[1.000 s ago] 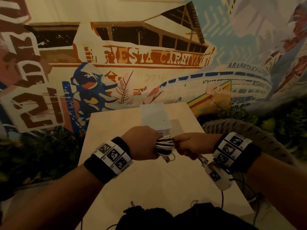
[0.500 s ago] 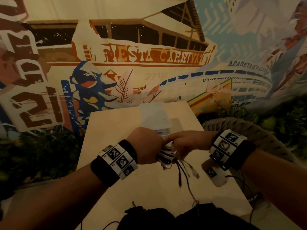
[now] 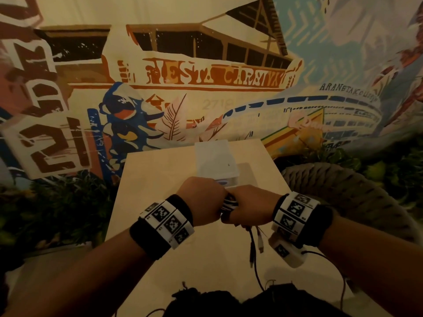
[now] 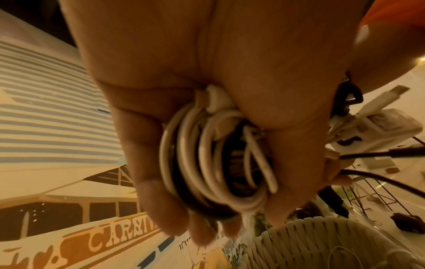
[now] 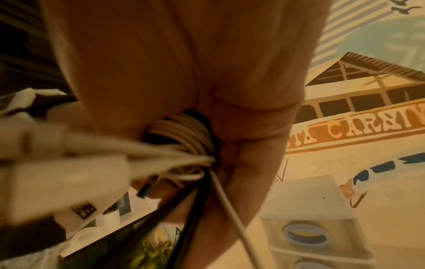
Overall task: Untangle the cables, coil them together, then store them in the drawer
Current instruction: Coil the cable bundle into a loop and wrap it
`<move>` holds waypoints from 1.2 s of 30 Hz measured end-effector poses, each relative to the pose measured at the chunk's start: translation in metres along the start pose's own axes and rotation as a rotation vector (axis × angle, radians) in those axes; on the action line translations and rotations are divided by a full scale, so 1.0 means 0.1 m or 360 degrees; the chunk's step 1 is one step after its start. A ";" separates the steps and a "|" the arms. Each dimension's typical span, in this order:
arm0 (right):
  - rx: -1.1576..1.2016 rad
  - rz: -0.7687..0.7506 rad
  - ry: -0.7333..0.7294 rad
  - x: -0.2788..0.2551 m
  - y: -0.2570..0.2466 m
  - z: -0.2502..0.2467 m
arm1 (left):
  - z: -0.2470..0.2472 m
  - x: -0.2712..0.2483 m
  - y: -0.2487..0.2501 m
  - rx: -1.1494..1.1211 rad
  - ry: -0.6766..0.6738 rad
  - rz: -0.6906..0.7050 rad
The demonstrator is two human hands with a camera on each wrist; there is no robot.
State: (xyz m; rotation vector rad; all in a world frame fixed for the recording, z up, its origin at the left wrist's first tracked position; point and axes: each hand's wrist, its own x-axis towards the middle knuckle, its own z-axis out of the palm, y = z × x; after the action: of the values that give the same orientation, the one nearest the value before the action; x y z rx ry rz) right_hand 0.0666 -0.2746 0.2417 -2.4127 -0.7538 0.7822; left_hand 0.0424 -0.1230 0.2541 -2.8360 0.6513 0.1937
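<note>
A coil of white and black cables (image 3: 229,202) hangs above the middle of the pale table (image 3: 160,170). My left hand (image 3: 203,200) grips the coil (image 4: 214,163), its fingers curled round the loops. My right hand (image 3: 249,207) holds the other side of the coil (image 5: 184,134), thumb and fingers closed on the loops. Loose cable ends (image 3: 255,245) with plugs dangle below the right hand. A small white drawer unit (image 3: 217,165) stands just beyond the hands; its blue ring handles (image 5: 307,234) show in the right wrist view, drawers closed.
A painted mural wall (image 3: 206,76) rises behind the table. A woven rope basket (image 3: 338,186) sits right of the table, with green plants (image 3: 45,213) on both sides. A dark bundle (image 3: 229,300) lies at the table's near edge, thin black wires trailing.
The right hand moved in from pulling the cable ends sideways and now closes on the coil against the left hand. The loose ends dropped and hang below it.
</note>
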 end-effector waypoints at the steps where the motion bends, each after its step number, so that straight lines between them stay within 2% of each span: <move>1: -0.0013 -0.0020 0.0026 -0.01 0.02 -0.02 | 0.02 0.01 -0.02 -0.0066 0.0039 -0.0016; 6: 0.0310 -0.0183 0.0134 -0.07 0.17 -0.13 | 0.07 -0.01 -0.27 -0.0414 0.0430 -0.0050; 9: 0.0465 -0.0279 0.0275 -0.11 0.27 -0.18 | 0.11 -0.06 -0.40 -0.0905 0.0659 -0.0038; 12: 0.0573 -0.0373 0.0353 -0.11 0.32 -0.21 | 0.26 -0.06 -0.44 -0.1613 0.0641 -0.0062; 14: 0.0732 -0.0479 0.0351 -0.13 0.25 -0.21 | 0.34 -0.03 -0.41 -0.2015 0.0569 0.0088; 16: 0.0808 -0.0597 0.0294 -0.12 0.16 -0.18 | 0.35 0.01 -0.34 -0.2208 0.0525 0.0282; 20: 0.0634 -0.0707 0.0272 -0.03 0.04 -0.09 | 0.18 0.04 -0.23 -0.2506 0.0494 0.0528; 23: 0.0944 -0.0734 0.0301 0.01 0.00 -0.02 | 0.13 0.06 -0.22 -0.2570 0.0616 0.0677; 25: 0.1081 -0.0681 0.0249 0.01 0.01 -0.01 | 0.16 0.10 -0.26 -0.2546 0.0714 0.0697; 28: 0.0723 -0.0488 0.0116 0.02 0.13 0.04 | 0.20 0.15 -0.36 -0.2553 0.0769 0.0560; 31: 0.0778 -0.0397 0.0041 -0.04 0.23 0.07 | 0.17 0.09 -0.45 -0.2596 0.0838 0.0392; 33: 0.0713 -0.0348 0.0006 -0.06 0.28 0.04 | 0.19 0.07 -0.47 -0.2421 0.0900 0.0378; 36: 0.0634 -0.0233 -0.0066 -0.05 0.34 -0.03 | 0.24 0.03 -0.46 -0.2213 0.0802 0.0273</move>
State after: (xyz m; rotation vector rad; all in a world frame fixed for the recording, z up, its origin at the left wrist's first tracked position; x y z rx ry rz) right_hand 0.0765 -0.3037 0.2253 -1.9702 -0.7050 0.8366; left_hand 0.0635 -0.0782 0.2390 -4.2199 1.2060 -0.1294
